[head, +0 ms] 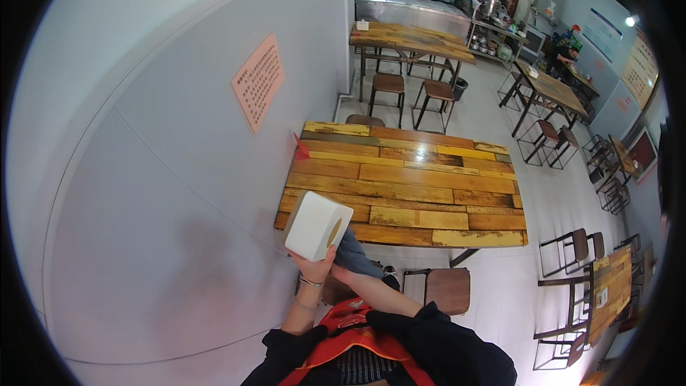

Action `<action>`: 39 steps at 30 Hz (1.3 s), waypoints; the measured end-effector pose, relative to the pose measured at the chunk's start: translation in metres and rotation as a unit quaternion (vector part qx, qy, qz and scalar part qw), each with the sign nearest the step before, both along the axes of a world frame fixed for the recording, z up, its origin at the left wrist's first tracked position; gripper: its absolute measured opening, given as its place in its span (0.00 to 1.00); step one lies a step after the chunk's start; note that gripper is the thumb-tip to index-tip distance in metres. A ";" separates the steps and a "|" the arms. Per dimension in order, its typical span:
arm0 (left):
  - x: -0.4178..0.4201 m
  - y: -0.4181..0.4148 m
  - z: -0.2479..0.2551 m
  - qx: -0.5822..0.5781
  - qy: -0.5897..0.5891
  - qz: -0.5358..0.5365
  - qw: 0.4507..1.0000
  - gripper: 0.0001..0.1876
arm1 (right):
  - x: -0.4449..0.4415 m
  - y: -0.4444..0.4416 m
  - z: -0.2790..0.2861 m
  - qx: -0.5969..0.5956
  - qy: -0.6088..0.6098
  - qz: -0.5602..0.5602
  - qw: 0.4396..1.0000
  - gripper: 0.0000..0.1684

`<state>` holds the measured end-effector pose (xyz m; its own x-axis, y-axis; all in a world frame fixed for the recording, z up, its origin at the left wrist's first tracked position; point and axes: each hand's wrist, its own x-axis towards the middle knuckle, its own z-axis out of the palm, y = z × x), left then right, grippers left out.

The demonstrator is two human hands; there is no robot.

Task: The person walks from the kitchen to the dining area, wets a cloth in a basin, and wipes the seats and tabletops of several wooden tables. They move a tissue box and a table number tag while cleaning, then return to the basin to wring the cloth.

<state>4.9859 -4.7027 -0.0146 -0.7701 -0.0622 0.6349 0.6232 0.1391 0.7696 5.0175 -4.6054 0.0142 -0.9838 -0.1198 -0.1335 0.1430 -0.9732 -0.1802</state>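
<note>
My left hand [315, 264] grips a white napkin box [316, 225] from below, with its thumb on the near side. The box is tilted and has a brownish oval opening on one face. It is held over the near left corner of a wood-plank table [407, 182]. My right hand [344, 275] is just behind and to the right of the left one, mostly hidden. A blue-grey cloth [358, 254] is bunched at this hand and appears to be held in it.
A grey wall [203, 182] with a pink notice [260, 83] stands close on my left. A red card [301, 149] stands at the table's wall edge. Stools [447, 291] stand at the near side. More tables [412, 42] and a person [565, 56] are farther off.
</note>
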 end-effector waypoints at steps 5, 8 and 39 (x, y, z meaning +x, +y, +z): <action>-0.008 -0.024 0.001 -0.159 0.038 -0.031 0.986 0.43 | 0.006 -0.013 -0.015 0.030 0.033 -0.013 0.999 0.26; 0.002 -0.020 -0.022 -0.139 -0.012 -0.043 0.989 0.43 | 0.016 -0.003 -0.045 0.029 -0.009 -0.016 0.999 0.21; -0.006 0.147 -0.008 -0.254 -0.137 -0.393 0.873 0.41 | 0.015 0.280 -0.130 0.334 -0.142 -0.126 0.923 0.21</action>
